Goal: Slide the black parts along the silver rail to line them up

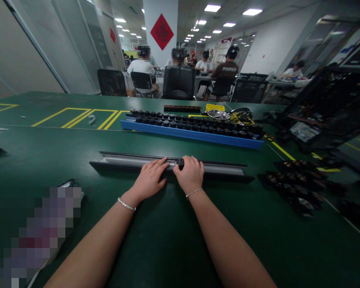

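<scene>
A long black channel rail (129, 161) with a grey inner face lies crosswise on the green table in front of me. My left hand (151, 176) straddles its near wall, fingers laid over into the trough and thumb on the outside. Just right of it, my right hand (190, 172) has its thumb and fingers closed round a small black part (180, 163), which sits in the middle of the trough. Much of that part is covered by my fingers, so its exact kind cannot be made out.
Beyond the rail stands a blue channel (192, 137) with rows of small black parts. A metal dish (218, 115) and a yellow tray (215, 107) are behind it. Dark parts (300, 180) pile up at right, beside a black rack (327, 100). A blurred packet (42, 236) lies front left.
</scene>
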`<state>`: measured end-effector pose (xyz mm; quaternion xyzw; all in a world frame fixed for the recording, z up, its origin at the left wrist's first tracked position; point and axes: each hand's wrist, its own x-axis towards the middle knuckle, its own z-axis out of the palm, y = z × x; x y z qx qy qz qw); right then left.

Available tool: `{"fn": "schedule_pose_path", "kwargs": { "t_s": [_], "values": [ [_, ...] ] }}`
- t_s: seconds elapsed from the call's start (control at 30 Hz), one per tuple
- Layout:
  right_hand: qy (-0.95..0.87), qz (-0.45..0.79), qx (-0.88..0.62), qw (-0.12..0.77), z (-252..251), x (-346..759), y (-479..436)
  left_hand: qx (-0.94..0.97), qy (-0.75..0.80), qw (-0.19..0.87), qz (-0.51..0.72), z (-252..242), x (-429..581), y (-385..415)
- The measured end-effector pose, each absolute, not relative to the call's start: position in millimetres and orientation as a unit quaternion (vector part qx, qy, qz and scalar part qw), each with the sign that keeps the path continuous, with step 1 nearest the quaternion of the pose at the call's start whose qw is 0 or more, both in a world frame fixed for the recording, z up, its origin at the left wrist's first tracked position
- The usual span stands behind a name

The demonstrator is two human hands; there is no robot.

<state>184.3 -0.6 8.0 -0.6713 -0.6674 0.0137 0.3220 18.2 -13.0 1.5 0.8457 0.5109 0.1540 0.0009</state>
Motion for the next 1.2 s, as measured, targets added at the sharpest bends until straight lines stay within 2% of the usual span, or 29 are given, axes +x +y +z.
{"fn": "schedule_pose_path", "kwargs": {
  "t_s": [1.2],
  "values": [
    [-0.662, -0.004, -0.683, 0.308, 17.6, 191.7, 0.9, 0.849, 0.505, 0.004, 0.155, 1.6, 16.9, -12.3]
  ]
}}
